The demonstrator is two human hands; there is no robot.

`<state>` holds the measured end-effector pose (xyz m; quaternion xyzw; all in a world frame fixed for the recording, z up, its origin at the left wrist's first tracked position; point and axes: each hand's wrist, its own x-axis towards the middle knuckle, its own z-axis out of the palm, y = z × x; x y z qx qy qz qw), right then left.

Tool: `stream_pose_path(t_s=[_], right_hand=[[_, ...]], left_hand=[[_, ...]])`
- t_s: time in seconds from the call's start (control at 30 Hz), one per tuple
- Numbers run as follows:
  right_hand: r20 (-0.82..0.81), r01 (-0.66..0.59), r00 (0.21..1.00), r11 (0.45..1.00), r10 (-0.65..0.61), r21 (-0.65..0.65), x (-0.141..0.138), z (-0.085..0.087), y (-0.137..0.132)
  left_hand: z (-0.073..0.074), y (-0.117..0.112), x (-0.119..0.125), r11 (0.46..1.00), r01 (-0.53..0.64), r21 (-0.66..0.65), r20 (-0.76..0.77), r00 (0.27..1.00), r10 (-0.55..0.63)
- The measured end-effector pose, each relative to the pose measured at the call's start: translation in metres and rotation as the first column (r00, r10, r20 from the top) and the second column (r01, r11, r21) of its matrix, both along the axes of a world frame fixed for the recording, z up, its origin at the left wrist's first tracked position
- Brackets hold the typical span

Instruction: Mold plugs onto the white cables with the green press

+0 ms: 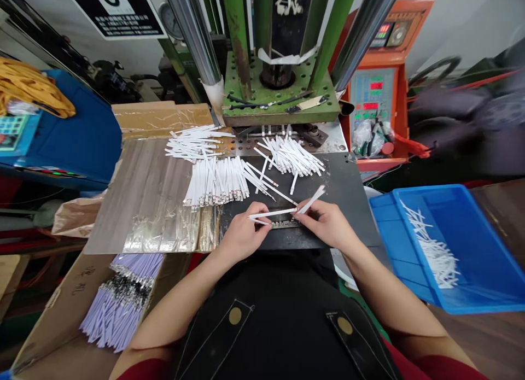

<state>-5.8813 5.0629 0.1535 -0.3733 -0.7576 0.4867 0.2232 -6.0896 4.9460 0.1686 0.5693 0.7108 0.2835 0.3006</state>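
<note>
My left hand (245,233) is closed, its thumb and fingers pinching the ends of thin white strips (274,212) just above the dark work plate. My right hand (325,222) pinches a few more white strips (312,198) that fan up and to the right. Between the hands the strips meet near the right fingertips. Under them a small notched metal piece (284,224) lies on the black plate (348,205), partly hidden. Just beyond my hands are a neat row of white strips (219,180) and a looser pile of white strips (292,155).
A green press (283,115) stands at the back. Another strip pile (197,142) lies on the taped cardboard (143,188). To the right are a blue bin (484,259) with white strips and an orange control box (402,95). Lower left, a carton (45,320) holds purple strips (118,309).
</note>
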Motion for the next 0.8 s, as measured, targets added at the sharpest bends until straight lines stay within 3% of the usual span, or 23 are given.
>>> stream_pose_path(t_s=[0.1,0.17,0.27,0.37,0.53,0.67,0.73,0.8], right_hand=[[-0.073,0.112,0.991,0.994,-0.113,-0.011,0.009,0.000,0.006],[-0.094,0.121,0.988,0.993,-0.119,0.014,0.011,0.000,0.004],[-0.063,-0.038,0.997,0.992,0.046,0.118,0.004,0.000,-0.007],[-0.021,-0.168,0.983,0.948,0.181,0.271,-0.004,-0.002,-0.015],[0.069,-0.274,0.960,0.855,0.272,0.440,-0.007,0.000,-0.018],[0.221,-0.376,0.927,0.769,0.304,0.517,-0.010,0.003,-0.023],[0.217,-0.402,0.915,0.771,0.339,0.494,-0.007,0.004,-0.021],[0.132,-0.364,0.930,0.817,0.342,0.447,-0.002,0.003,-0.017]], left_hand=[[0.005,0.002,0.001,0.998,0.050,-0.040,-0.104,0.993,-0.054],[0.007,0.003,0.002,0.994,0.087,-0.072,-0.164,0.982,-0.098],[0.010,0.004,0.006,0.984,0.131,-0.117,-0.238,0.959,-0.156],[0.009,0.003,0.008,0.983,0.152,-0.102,-0.291,0.941,-0.175],[0.000,0.004,0.004,0.968,0.246,0.041,-0.270,0.936,-0.226],[-0.002,0.005,0.002,0.956,0.286,0.062,-0.270,0.927,-0.260],[-0.001,0.003,0.002,0.957,0.285,0.058,-0.269,0.927,-0.260],[0.001,0.000,0.003,0.959,0.276,0.067,-0.248,0.936,-0.252]])
